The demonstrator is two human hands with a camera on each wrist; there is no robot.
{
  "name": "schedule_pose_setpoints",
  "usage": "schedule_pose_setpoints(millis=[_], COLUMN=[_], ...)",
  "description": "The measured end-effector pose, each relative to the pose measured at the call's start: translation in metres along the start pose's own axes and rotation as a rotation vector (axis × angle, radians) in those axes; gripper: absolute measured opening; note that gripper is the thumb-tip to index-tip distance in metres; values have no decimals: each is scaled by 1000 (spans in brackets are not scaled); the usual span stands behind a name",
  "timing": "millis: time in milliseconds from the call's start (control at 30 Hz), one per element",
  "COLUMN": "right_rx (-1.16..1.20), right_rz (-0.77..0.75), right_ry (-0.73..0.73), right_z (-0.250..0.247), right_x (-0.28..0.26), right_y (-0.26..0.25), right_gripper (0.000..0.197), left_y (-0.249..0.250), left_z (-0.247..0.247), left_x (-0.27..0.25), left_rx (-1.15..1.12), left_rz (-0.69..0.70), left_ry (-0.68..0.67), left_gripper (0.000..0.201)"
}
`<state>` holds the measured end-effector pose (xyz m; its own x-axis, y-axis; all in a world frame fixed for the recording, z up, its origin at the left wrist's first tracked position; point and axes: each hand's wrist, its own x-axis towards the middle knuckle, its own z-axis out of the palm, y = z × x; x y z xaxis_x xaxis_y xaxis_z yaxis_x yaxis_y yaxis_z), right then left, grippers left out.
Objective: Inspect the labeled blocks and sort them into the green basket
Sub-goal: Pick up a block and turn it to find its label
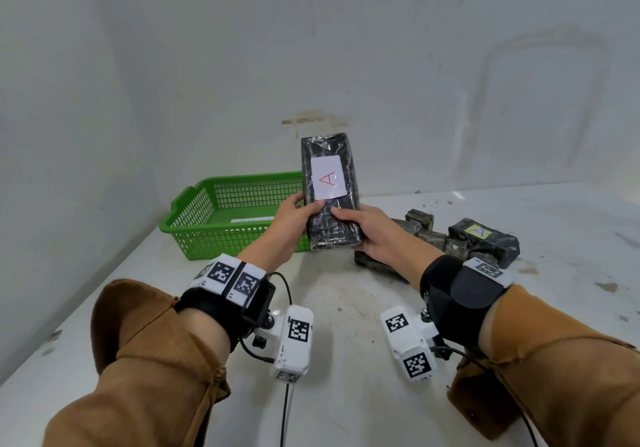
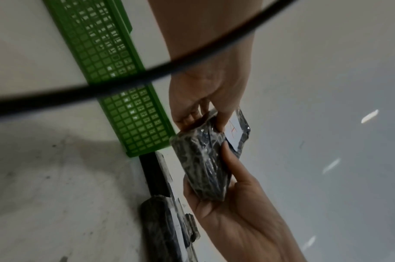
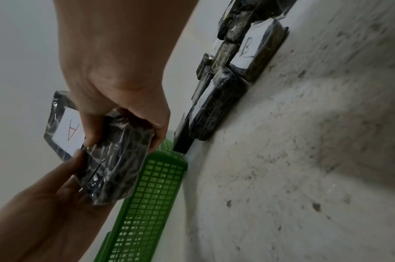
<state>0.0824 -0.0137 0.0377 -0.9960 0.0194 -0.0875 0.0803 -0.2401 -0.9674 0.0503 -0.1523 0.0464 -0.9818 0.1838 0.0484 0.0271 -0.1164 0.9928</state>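
Observation:
A dark, plastic-wrapped block (image 1: 329, 221) with a white label bearing a red letter A is held upright above the table, label toward me. My left hand (image 1: 299, 216) grips its lower left side and my right hand (image 1: 362, 230) grips its lower right, thumbs on the front face. The wrist views show the same block (image 2: 203, 164) (image 3: 115, 159) pinched between both hands. The green mesh basket (image 1: 221, 238) stands on the table just behind and left of the block, with a white slip on its floor.
A pile of several more wrapped blocks (image 1: 481, 242) lies on the table to the right, one with a yellow label, another marked B (image 3: 250, 46). The white table (image 1: 346, 308) meets a wall behind. A black cable (image 2: 124, 85) crosses the left wrist view.

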Motion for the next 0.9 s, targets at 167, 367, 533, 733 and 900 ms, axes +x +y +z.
schedule_pose_setpoints(millis=[167, 367, 533, 733, 900], right_rx=[-101, -315, -516, -409, -216], right_rz=[21, -167, -333, -273, -4], right_ry=[-51, 153, -114, 24, -29], right_z=[-2, -4, 5, -1, -6], right_x=[-5, -6, -18, -20, -15], right_y=[5, 7, 7, -1, 5], right_gripper=[36, 38, 66, 40, 50], left_y=[-2, -6, 6, 4, 2], left_z=[-4, 0, 7, -4, -5], left_x=[1, -7, -11, -1, -4], left_rx=[-56, 207, -62, -130, -185], left_rz=[-19, 17, -100, -79, -122], left_ry=[58, -30, -195, 62, 44], left_gripper=[51, 75, 61, 32, 33])
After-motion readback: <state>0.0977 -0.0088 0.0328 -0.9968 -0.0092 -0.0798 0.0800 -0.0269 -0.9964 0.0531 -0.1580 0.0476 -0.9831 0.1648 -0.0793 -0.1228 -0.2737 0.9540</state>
